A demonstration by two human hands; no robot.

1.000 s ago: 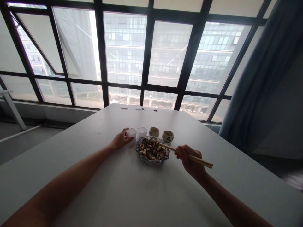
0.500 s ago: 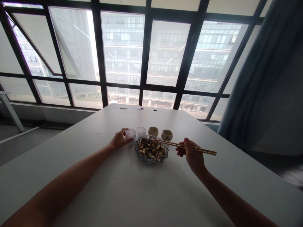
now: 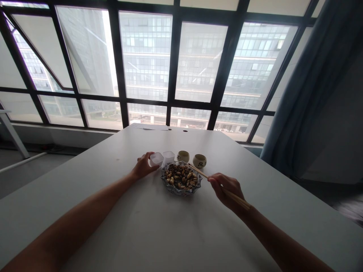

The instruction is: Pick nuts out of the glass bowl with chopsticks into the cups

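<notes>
Between my hands stands a scalloped glass bowl (image 3: 181,192) filled with nuts and seeds (image 3: 180,175), some of which look like pistachios and peanuts. My right hand (image 3: 228,189) is closed around a pair of wooden chopsticks (image 3: 200,172). Their tips are over the bowl's back right rim; a small dark piece seems to be at the tips, too small to name. On the bowl's left, my left hand (image 3: 144,165) grips a small translucent plastic cup (image 3: 156,159) between thumb and fingers. A second translucent cup (image 3: 168,156) stands right beside it, behind the bowl.
Two cream-coloured round cups with dark characters, a left one (image 3: 183,156) and a right one (image 3: 199,161), stand behind the bowl. Papers (image 3: 150,127) lie at the far end of the white table (image 3: 136,226). A blue curtain (image 3: 295,98) hangs at the right.
My right hand has turned, so the chopsticks now slope down toward my wrist, their tips lifted from the nuts to the bowl's rim. My left hand stays on the plastic cup.
</notes>
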